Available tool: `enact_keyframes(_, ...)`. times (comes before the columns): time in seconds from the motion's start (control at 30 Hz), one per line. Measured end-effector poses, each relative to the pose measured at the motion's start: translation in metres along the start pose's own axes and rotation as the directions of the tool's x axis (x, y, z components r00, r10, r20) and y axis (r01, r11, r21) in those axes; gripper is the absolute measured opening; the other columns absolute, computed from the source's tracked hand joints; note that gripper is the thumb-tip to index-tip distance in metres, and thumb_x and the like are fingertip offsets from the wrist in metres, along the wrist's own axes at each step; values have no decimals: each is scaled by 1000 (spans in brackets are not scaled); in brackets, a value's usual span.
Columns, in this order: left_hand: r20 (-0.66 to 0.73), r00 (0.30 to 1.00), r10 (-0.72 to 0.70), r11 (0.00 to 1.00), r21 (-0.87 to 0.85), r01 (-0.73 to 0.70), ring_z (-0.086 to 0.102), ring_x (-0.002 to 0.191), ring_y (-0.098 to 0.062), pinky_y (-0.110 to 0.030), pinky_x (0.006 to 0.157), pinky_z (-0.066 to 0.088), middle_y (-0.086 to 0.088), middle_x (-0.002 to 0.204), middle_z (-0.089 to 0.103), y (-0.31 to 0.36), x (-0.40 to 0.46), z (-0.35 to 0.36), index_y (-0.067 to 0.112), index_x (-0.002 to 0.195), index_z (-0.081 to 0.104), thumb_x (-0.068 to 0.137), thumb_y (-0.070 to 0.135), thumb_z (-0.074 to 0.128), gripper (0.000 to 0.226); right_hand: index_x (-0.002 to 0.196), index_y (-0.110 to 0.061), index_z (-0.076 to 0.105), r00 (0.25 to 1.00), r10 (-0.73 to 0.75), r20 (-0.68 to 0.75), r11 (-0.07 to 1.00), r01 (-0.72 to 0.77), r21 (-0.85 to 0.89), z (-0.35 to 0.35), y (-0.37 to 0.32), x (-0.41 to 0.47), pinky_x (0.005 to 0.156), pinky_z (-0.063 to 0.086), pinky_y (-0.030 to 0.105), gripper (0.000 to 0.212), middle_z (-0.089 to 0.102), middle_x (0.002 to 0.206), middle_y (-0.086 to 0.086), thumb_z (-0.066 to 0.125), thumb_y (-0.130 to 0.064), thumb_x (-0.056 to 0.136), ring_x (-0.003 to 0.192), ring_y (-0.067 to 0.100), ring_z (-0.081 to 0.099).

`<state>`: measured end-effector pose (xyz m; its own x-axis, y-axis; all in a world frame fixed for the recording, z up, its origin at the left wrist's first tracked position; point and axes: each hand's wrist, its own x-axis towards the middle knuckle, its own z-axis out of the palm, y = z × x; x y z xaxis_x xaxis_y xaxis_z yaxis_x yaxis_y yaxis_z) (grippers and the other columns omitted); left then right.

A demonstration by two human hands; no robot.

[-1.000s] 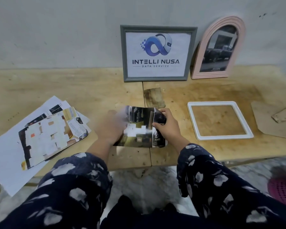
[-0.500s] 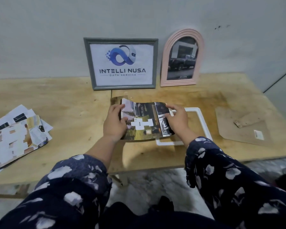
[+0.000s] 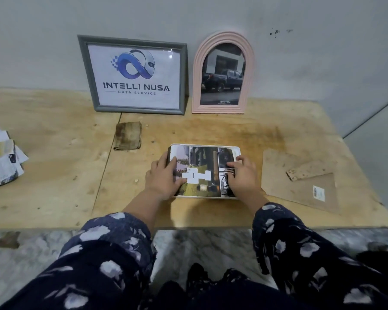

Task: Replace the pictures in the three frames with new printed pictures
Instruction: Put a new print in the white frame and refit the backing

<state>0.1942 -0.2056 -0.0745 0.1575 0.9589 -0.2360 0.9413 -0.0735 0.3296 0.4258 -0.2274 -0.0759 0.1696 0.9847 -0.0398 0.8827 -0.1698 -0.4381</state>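
Nearest the camera, two forearms in dark sleeves with pale leaf shapes reach forward over the front edge of the wooden table (image 3: pixel 54 166). The left hand (image 3: pixel 162 177) lies on the left part of a printed picture (image 3: pixel 202 171), palm down, fingers fairly straight and spread, the thumb laid across the print's lower left; it presses the sheet rather than gripping it. The right hand (image 3: pixel 242 175) rests on the picture's right side, its fingers bent at the knuckles with the tips pushing down on the paper; no pinch can be seen. The picture lies over a white frame (image 3: pixel 237 149) flat on the table, covering nearly all of it, so that only the frame's rim shows at the top, the right corner and along the near edge.

To the right lies a brown backing board (image 3: pixel 300 193) with a small block on it. Far left is a loose pile of printed sheets (image 3: pixel 2 157). Beyond the hands lies a folded brown cloth (image 3: pixel 128 136). At the back, leaning against the grey wall (image 3: pixel 323 52), stand a grey frame (image 3: pixel 85 72) holding a logo print and, just beside it, a pink arched frame (image 3: pixel 224 36) holding a picture of a dark truck.
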Motion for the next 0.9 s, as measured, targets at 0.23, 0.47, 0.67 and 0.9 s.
enact_keyframes(0.23,32,999,21,988,150,-26,16,139,-25,-40,109,23,11,162,1,8,-4,5,25,154,12,98,54,34,67,116,-8,68,989,-82,-122,990,66,-124,16,5,-24,91,47,46,40,62,126,10,47,-24,87,108,34,56)
enact_keyframes(0.47,44,999,24,988,150,-31,13,141,-26,-42,113,15,10,162,-2,12,-3,11,24,155,9,100,51,30,65,129,-9,57,998,-68,-8,985,65,-161,14,7,-28,89,48,45,51,52,139,11,33,-32,90,116,33,54)
enact_keyframes(0.67,-79,996,46,997,64,-41,9,143,-26,-47,114,9,10,162,4,28,-8,8,27,153,14,100,43,32,58,144,-23,36,995,83,-57,993,-78,91,1,10,-26,111,23,40,52,32,153,-3,49,-25,94,137,22,26)
enact_keyframes(0.9,-71,979,191,981,43,-188,26,132,-28,-43,105,25,1,151,32,109,-1,17,23,145,35,95,30,47,52,139,-19,43,967,247,-62,955,-232,187,-42,65,-43,104,28,41,49,42,140,5,50,-15,90,129,27,30)
